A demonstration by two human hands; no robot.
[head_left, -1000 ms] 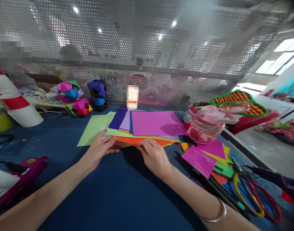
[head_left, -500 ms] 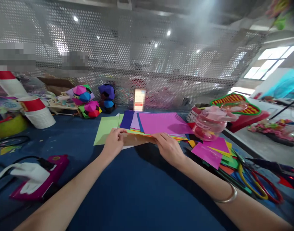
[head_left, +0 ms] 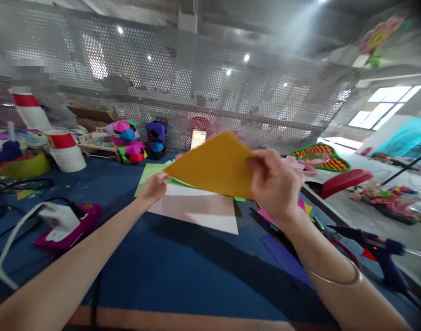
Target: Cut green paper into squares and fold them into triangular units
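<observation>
Right, taking the mustard paper [head_left: 213, 168] as the centre of my clock face, I have it tilted up over the table [head_left: 196, 280]. My left hand [head_left: 152, 188], at nine, is closed to a small pinch at its left corner; my right hand [head_left: 275, 186], at three, is curled tight with thumb and fingers on its right edge. Whether it is one sheet or several, I can't tell. At six, a white sheet [head_left: 196, 207] lies flat, partly under it and in neither hand; a pale green sheet [head_left: 143, 177] lies just beyond my left fingers.

As for progress, the mustard paper is gripped and lifted, at least on the right, and I see no cut or crease in it. The white and green sheets lie unheld. How much is left, I can't judge. The glue gun [head_left: 383, 248] lies untouched near four, the power strip [head_left: 88, 216] near eight, paper cups [head_left: 69, 158] near nine.
</observation>
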